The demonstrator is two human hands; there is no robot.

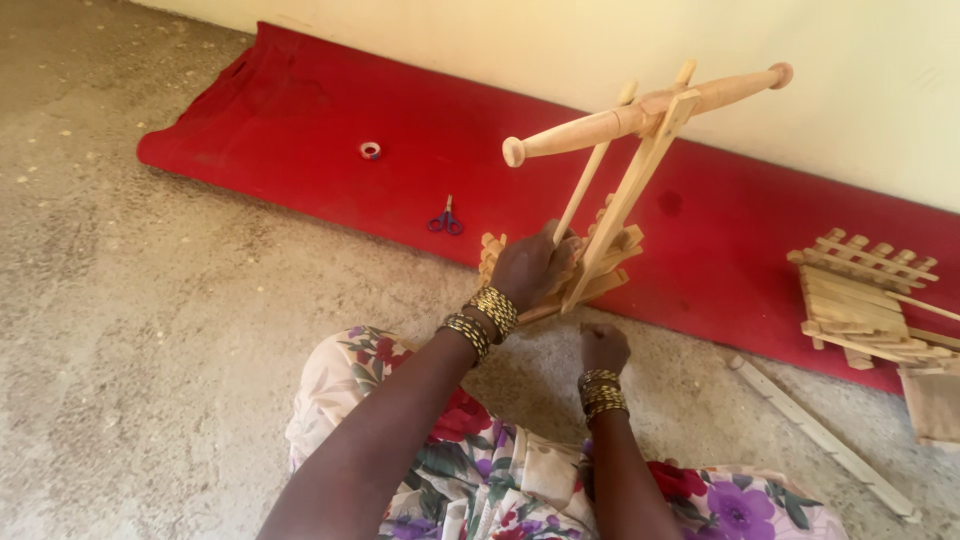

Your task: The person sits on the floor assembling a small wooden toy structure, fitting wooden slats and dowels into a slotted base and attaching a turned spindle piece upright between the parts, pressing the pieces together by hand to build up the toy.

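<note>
Frame of pale wooden slats standing on the red mat's near edge, at mid-picture, with two thin sticks rising aslant from it to a turned wooden rod lying crosswise on top (knobbed at both ends).

Going left to right: lying on the mat well left of the frame, a small tape roll; resting nearer in, blue-handled scissors, apart from both hands. Clasping the frame's left side, left hand, fingers wrapped round the slats where the sticks meet them, bangles sitting on that wrist. Hovering just below the frame's lower right edge, right hand, curled into a loose fist (whether pinching something small or touching the wood, cannot tell). Wearing gold bangles on that wrist too.

Spreading beneath both forearms, floral cloth in pink, red and purple. Lying on the bare floor further right, a long flat slat, pointing diagonally. Sitting at the far right on the mat, well apart from the hands, a second slatted piece, partly cut off by the picture's edge.
</note>
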